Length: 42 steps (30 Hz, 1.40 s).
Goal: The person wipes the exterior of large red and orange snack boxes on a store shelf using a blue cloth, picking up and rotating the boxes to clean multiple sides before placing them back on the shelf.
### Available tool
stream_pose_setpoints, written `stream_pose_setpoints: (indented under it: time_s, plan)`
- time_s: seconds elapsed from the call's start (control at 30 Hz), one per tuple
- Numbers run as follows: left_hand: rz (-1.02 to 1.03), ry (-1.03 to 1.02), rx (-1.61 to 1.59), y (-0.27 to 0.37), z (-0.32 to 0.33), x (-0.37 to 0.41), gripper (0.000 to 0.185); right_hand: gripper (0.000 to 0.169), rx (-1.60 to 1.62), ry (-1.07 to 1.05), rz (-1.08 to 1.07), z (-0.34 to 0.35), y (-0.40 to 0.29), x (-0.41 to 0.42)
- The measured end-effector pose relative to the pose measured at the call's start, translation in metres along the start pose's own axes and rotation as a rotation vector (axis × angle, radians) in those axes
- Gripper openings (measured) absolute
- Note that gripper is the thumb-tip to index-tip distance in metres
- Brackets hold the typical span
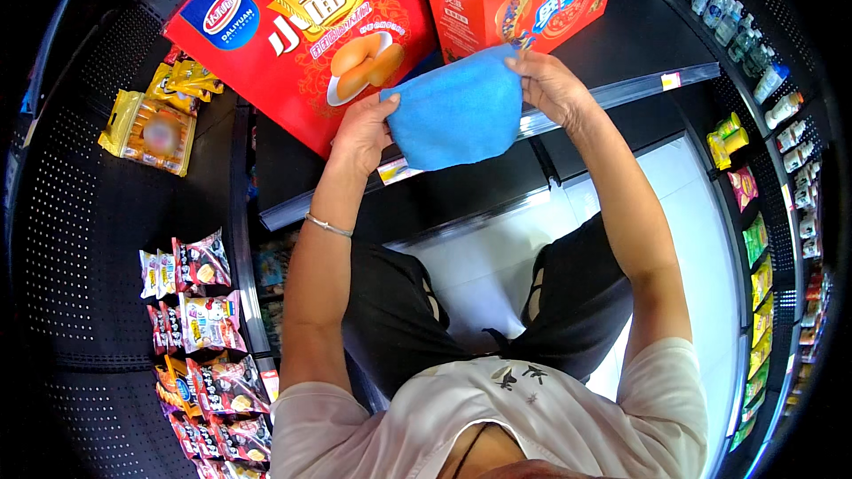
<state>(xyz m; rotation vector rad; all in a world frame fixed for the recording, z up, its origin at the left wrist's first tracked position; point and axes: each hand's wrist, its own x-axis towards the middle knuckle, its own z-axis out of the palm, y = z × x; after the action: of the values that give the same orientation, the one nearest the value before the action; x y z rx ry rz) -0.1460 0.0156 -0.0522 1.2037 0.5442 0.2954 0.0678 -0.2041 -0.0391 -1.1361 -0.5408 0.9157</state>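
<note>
Between my two hands a blue cloth [459, 110] is stretched out, its lower edge hanging over the front of a black shelf [293, 176]. My left hand [365, 133] grips the cloth's left end, with the thumb on top. At its upper right corner my right hand [549, 88] pinches the fabric. Behind the cloth, on the shelf, stands a large red Daliyuan bread gift box [279, 80] with a gold rope handle. To its right is a red gift box [459, 10] with a fish picture, its lower edge partly hidden by the cloth.
Yellow snack packs [156, 133] lie on the left shelf, with several bagged snacks [213, 322] below. Bottled drinks [722, 13] line the curved right shelves, above bright snack bags [762, 279]. Price tags [671, 81] sit along the shelf edge. White floor tiles [479, 279] show between my knees.
</note>
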Motion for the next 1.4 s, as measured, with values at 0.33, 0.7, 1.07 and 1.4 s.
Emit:
stream_pose_setpoints:
  time_s: [0.33,0.7,1.07,1.4]
  plan:
    - [0.123,0.168,-0.012,-0.003,-0.006,0.006,0.016,0.065,-0.326,0.181,-0.003,-0.002,0.005,0.0]
    - [0.47,0.136,0.173,-0.006,0.005,0.002,0.038,0.054,-0.504,0.071,-0.292,-0.014,0.003,0.004]
    - [0.571,0.263,0.551,-0.021,-0.012,0.019,0.021,0.02,-1.036,0.319,-0.306,-0.004,-0.012,-0.006]
    - [0.309,0.138,0.157,-0.007,0.0,0.009,0.02,0.03,-0.622,0.342,-0.365,-0.016,0.025,0.017]
